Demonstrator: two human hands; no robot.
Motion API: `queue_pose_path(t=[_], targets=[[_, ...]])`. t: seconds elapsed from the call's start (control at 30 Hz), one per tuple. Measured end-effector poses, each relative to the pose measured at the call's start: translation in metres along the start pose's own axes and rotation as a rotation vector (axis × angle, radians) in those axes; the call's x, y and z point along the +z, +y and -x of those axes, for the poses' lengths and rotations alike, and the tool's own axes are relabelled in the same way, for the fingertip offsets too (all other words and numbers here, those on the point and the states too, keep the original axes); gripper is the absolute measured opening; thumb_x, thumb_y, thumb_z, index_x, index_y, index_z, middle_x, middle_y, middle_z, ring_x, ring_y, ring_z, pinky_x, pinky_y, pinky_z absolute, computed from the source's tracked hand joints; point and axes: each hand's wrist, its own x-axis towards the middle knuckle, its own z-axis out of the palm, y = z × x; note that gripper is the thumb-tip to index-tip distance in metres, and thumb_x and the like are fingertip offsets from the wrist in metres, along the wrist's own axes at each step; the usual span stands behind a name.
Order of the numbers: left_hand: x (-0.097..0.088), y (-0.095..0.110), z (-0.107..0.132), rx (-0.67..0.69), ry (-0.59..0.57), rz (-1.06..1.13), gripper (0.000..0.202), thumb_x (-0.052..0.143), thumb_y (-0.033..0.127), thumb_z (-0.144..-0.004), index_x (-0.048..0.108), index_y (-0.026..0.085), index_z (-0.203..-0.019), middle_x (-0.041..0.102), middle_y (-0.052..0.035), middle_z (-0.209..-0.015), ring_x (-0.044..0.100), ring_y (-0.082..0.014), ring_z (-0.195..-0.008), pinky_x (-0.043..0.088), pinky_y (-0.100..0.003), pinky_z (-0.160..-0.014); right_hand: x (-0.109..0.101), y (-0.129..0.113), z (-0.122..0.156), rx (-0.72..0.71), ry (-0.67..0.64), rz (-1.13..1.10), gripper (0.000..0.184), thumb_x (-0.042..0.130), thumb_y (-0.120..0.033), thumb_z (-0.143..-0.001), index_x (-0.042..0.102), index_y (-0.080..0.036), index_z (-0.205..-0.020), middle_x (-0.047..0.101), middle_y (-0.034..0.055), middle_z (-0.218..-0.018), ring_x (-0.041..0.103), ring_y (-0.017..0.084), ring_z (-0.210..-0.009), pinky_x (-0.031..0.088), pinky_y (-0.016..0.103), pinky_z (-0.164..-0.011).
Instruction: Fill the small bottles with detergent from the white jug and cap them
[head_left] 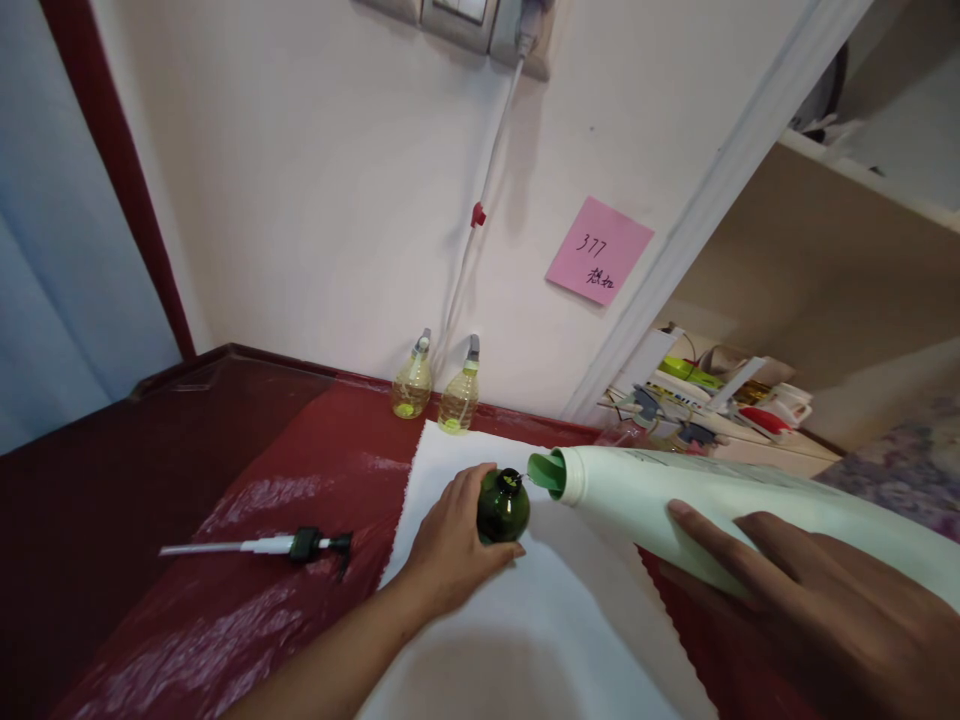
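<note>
Low in the middle of the frame, the left hand (450, 545) wraps around a small, round dark-green plastic bottle (502, 506), which stands upright and uncapped on a white cloth (525, 620) spread over the dark red tabletop (225, 450). The grip appears to steady the little bottle so it does not tip. From the lower right, the right hand (810, 590) grasps a large white plastic jug (712, 500) tilted almost level, its light-green spout (547, 472) just beside and slightly above the small bottle's open neck, a placement suited to pouring. No flowing liquid can be made out.

To the left, apart from the cloth, a black-and-white pump head with a long dip tube (277, 545) lies flat on the table. Two small clear spray bottles of yellowish liquid (436, 390) stand against the wall, out of the way.

On the wall, upper right of centre, a pink sticky note (598, 250) reads "377" with handwritten characters beneath that are too small to read surely. The jug shows faint printing that is illegible.
</note>
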Motion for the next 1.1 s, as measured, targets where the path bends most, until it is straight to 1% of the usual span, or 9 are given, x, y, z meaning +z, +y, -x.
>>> queue_pose_path(t=[0.1, 0.27, 0.47, 0.57, 0.63, 0.87, 0.97, 1.1], targets=[[0.0014, -0.0017, -0.0005, 0.013, 0.004, -0.003, 0.087, 0.085, 0.02, -0.066, 0.045, 0.02, -0.143, 0.055, -0.0122, -0.146, 0.052, -0.0313, -0.135, 0.04, -0.049, -0.115, -0.0009, -0.0007, -0.0004, 0.002, 0.007, 0.0, 0.039, 0.044, -0.032, -0.104, 0.057, -0.022, -0.139, 0.063, 0.0018, -0.085, 0.062, 0.018, -0.059, 0.045, 0.034, -0.057], [0.002, -0.0037, -0.0005, 0.023, 0.014, -0.01, 0.087, 0.085, 0.021, -0.066, 0.045, 0.021, -0.144, 0.055, -0.012, -0.146, 0.052, -0.0315, -0.134, 0.041, -0.048, -0.115, -0.0017, -0.001, -0.0018, -0.018, 0.001, -0.009, 0.039, 0.044, -0.026, -0.103, 0.055, -0.02, -0.139, 0.063, 0.0039, -0.089, 0.064, 0.018, -0.062, 0.047, 0.034, -0.06], [0.0018, -0.002, 0.0008, 0.008, 0.015, -0.01, 0.087, 0.085, 0.02, -0.066, 0.046, 0.021, -0.143, 0.056, -0.0119, -0.146, 0.053, -0.0316, -0.134, 0.041, -0.048, -0.114, -0.003, -0.0012, -0.001, -0.012, -0.002, 0.008, 0.038, 0.043, -0.026, -0.103, 0.055, -0.021, -0.139, 0.064, 0.0046, -0.09, 0.064, 0.018, -0.063, 0.046, 0.035, -0.06], [0.0018, -0.0016, 0.0009, 0.014, 0.022, -0.006, 0.086, 0.085, 0.02, -0.065, 0.046, 0.022, -0.143, 0.056, -0.0115, -0.146, 0.053, -0.0314, -0.135, 0.041, -0.048, -0.115, -0.003, -0.0018, -0.0003, -0.003, 0.002, 0.021, 0.037, 0.043, -0.03, -0.105, 0.057, -0.022, -0.137, 0.062, 0.0026, -0.084, 0.062, 0.018, -0.06, 0.043, 0.035, -0.059], [0.0017, -0.0021, 0.0006, 0.015, 0.021, -0.005, 0.087, 0.085, 0.02, -0.066, 0.045, 0.022, -0.143, 0.056, -0.0113, -0.147, 0.052, -0.0312, -0.135, 0.041, -0.048, -0.116, -0.002, -0.002, -0.0001, 0.0, 0.0, 0.01, 0.037, 0.042, -0.03, -0.105, 0.058, -0.022, -0.138, 0.062, 0.0021, -0.083, 0.06, 0.018, -0.059, 0.042, 0.035, -0.059], [0.0017, -0.0034, -0.001, 0.023, 0.017, -0.015, 0.086, 0.084, 0.02, -0.067, 0.044, 0.022, -0.143, 0.055, -0.012, -0.147, 0.052, -0.031, -0.135, 0.041, -0.049, -0.116, 0.0019, -0.0017, 0.0012, 0.033, 0.012, -0.045, 0.04, 0.042, -0.024, -0.102, 0.056, -0.024, -0.14, 0.066, 0.0032, -0.087, 0.062, 0.019, -0.062, 0.043, 0.036, -0.062], [0.0018, -0.0032, -0.0004, 0.016, 0.013, -0.017, 0.087, 0.084, 0.02, -0.067, 0.044, 0.022, -0.143, 0.055, -0.0125, -0.147, 0.052, -0.0313, -0.135, 0.04, -0.05, -0.116, 0.0016, -0.0015, 0.0027, 0.033, 0.006, -0.046, 0.041, 0.041, -0.024, -0.102, 0.056, -0.024, -0.141, 0.067, 0.0035, -0.086, 0.063, 0.02, -0.062, 0.044, 0.035, -0.062], [0.0015, -0.0031, 0.0003, 0.028, 0.015, -0.006, 0.085, 0.083, 0.02, -0.067, 0.043, 0.024, -0.142, 0.055, -0.0123, -0.147, 0.052, -0.0322, -0.135, 0.04, -0.051, -0.116, -0.0006, -0.0012, 0.0028, 0.027, -0.009, -0.029, 0.042, 0.043, -0.025, -0.101, 0.055, -0.024, -0.141, 0.069, 0.0049, -0.091, 0.065, 0.02, -0.064, 0.045, 0.034, -0.062]])
